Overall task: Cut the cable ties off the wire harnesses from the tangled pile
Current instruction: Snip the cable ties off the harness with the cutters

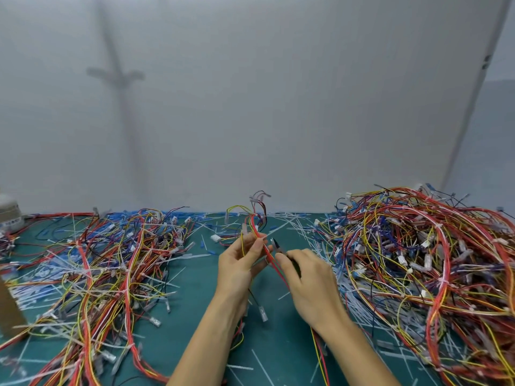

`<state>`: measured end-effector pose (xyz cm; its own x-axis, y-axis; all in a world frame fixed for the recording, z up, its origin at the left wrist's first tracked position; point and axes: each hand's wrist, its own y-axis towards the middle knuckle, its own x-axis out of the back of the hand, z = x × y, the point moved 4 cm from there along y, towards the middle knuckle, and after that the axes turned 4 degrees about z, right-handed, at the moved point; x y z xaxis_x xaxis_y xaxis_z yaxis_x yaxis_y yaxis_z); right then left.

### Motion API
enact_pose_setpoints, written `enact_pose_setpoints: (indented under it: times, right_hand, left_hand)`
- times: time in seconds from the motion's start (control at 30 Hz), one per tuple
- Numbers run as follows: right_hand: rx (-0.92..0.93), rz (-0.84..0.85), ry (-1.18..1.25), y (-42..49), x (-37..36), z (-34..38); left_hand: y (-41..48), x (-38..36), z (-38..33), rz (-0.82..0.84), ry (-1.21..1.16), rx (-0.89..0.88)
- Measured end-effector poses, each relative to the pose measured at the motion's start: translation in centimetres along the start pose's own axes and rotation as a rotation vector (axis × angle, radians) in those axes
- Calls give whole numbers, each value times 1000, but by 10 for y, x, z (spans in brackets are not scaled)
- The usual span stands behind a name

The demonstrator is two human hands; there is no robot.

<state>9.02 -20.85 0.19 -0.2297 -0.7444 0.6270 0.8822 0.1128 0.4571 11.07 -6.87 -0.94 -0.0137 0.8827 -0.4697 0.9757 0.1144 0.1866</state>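
Observation:
My left hand [242,260] pinches a wire harness [257,218] of red, yellow and dark wires and holds it upright above the green mat [200,310]. Its clear connectors stick up at the top, and its lower wires trail down between my forearms. My right hand [309,280] grips small cutters [280,247], whose metal jaws point up-left and sit right beside the red wires near my left thumb. Whether the jaws touch a cable tie is too small to tell. A big tangled pile [426,268] of harnesses lies to the right.
A second spread of harnesses [106,263] covers the left of the mat, mixed with several cut white ties [303,227]. A cardboard piece [11,310] stands at the left edge, a pale roll [8,215] at the far left. A white wall closes the back.

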Motion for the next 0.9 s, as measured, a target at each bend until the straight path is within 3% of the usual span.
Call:
enact_pose_setpoints:
  times: [0.9]
  right_hand:
    - [-2,55,80,-1,-1,2]
  left_hand:
    - [-5,-2,-2,58,118,14]
